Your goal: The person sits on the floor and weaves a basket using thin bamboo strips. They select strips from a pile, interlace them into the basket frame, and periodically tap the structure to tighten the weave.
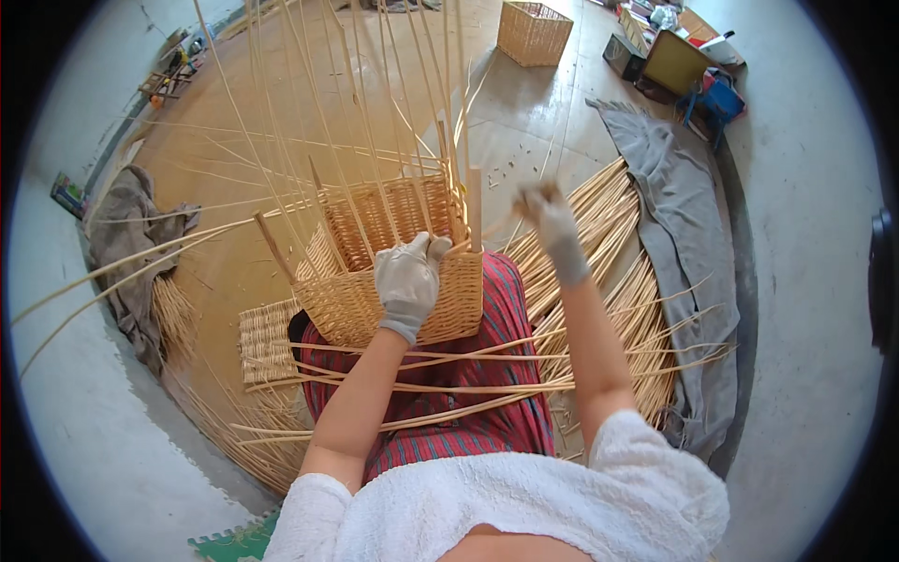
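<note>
A half-woven wicker basket [454, 295] rests on my lap, with tall pale upright rods [346, 103] rising from its far side and wooden stakes [476, 211] at its corners. My left hand [406, 279], in a light glove, closes over the basket's near rim, with the thumb toward the right. To the right of the basket, my gloved right hand [551, 223] is raised and smeared by motion. A faint brownish streak lies between it and the rim; whether the fingers hold a rod is too blurred to see.
Loose rods [468, 387] cross my striped lap cloth [510, 309]. Bundled rods [599, 211] lie at right beside a grey cloth [674, 197]. A woven panel [265, 339] sits left of my lap. Farther off are another basket [534, 36], an open case [676, 64] and dark cloth [131, 225].
</note>
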A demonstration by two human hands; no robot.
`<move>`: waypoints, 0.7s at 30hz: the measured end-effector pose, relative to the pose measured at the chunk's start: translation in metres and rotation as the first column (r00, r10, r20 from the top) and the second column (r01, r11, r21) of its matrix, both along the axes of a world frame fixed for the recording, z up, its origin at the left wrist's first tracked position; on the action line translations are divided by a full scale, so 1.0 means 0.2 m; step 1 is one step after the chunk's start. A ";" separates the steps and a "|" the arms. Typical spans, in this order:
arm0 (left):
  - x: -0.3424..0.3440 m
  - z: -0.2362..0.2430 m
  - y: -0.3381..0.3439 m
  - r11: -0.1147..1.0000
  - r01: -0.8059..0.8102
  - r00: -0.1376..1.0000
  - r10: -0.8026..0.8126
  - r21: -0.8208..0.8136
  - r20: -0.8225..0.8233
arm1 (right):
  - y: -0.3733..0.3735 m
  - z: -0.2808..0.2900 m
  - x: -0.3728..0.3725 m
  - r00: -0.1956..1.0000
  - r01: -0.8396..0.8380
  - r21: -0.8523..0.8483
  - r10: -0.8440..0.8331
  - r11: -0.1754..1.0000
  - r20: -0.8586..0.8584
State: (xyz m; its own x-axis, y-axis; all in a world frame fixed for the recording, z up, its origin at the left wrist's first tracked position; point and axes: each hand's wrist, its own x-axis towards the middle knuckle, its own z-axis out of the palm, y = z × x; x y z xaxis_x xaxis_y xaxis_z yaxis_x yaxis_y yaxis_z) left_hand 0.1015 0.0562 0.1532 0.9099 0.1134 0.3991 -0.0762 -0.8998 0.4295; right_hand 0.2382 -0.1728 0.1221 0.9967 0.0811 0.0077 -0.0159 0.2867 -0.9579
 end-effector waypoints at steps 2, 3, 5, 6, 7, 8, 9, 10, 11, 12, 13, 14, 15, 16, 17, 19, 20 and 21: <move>-0.01 -0.06 0.04 0.915 0.090 0.996 -0.084 -0.394 0.034 | -0.03 -0.21 -0.13 0.998 0.031 0.432 -0.009 0.901 -0.054; -0.05 -0.06 0.03 0.934 0.106 0.991 -0.072 -0.341 0.111 | -0.02 -0.23 -0.13 0.997 0.047 0.487 -0.011 0.872 -0.077; -0.14 0.03 -0.01 0.999 0.051 0.939 -0.052 0.013 0.341 | -0.01 -0.22 -0.12 0.992 0.110 0.594 -0.048 0.797 -0.119; -0.17 0.09 -0.04 0.954 -0.090 0.861 -0.070 0.285 0.504 | 0.01 -0.23 -0.09 0.997 0.054 0.667 -0.008 0.743 -0.071; -0.15 0.09 -0.09 0.960 0.017 0.917 -0.127 0.280 0.377 | 0.00 -0.23 -0.07 0.996 0.065 0.753 0.000 0.655 -0.086; -0.10 0.08 -0.15 0.958 0.125 0.951 -0.190 0.260 0.245 | -0.01 -0.24 -0.06 0.995 0.078 0.827 0.008 0.557 -0.099; -0.06 0.05 -0.18 0.952 0.210 0.966 -0.238 0.224 0.103 | 0.01 -0.24 -0.05 0.992 0.087 0.887 0.039 0.454 -0.117; -0.01 -0.03 -0.18 0.940 0.223 0.968 -0.246 0.258 0.058 | 0.01 -0.23 -0.04 0.990 0.083 0.902 0.066 0.424 -0.122; 0.01 -0.10 -0.17 0.948 0.216 0.965 -0.244 0.234 0.094 | 0.01 -0.22 -0.03 0.988 0.081 0.915 0.091 0.394 -0.126; 0.00 -0.12 -0.17 0.949 0.233 0.959 -0.261 0.211 0.116 | 0.00 -0.21 -0.06 0.985 0.098 0.929 0.098 0.357 -0.142; 0.00 -0.14 -0.17 0.950 0.250 0.951 -0.278 0.189 0.137 | -0.01 -0.20 -0.10 0.982 0.116 0.941 0.104 0.319 -0.157; 0.00 -0.16 -0.18 0.947 0.265 0.945 -0.292 0.180 0.144 | -0.04 -0.16 -0.10 0.950 0.273 0.881 0.038 0.387 -0.311; 0.00 -0.14 -0.18 0.946 0.269 0.943 -0.297 0.179 0.152 | -0.04 -0.12 -0.16 0.968 0.236 0.858 -0.033 0.456 -0.249; 0.00 -0.13 -0.17 0.947 0.270 0.941 -0.297 0.172 0.160 | -0.03 -0.08 -0.26 0.979 0.204 0.823 -0.096 0.530 -0.181; 0.00 -0.14 -0.16 0.948 0.252 0.944 -0.285 0.193 0.167 | -0.02 -0.02 -0.36 0.984 0.171 0.778 -0.146 0.605 -0.103; 0.02 -0.16 -0.16 0.951 0.215 0.947 -0.259 0.224 0.192 | 0.12 0.12 -0.62 0.948 0.235 0.607 -0.317 0.759 0.029; 0.02 -0.17 -0.17 0.950 0.207 0.954 -0.248 0.233 0.166 | 0.23 0.13 -0.74 0.910 0.300 0.477 -0.398 0.826 0.117; 0.02 -0.17 -0.18 0.948 0.198 0.962 -0.236 0.247 0.136 | 0.35 0.14 -0.80 0.899 0.266 0.354 -0.363 0.896 0.243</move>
State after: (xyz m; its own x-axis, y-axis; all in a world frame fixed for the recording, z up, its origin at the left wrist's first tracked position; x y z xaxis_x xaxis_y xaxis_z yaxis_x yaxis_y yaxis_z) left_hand 0.1047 0.0198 0.1193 0.8229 -0.1917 0.5348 -0.3321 -0.9261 0.1792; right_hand 0.0785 -0.1033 0.1499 0.9154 -0.2911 0.2781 0.3940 0.5061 -0.7672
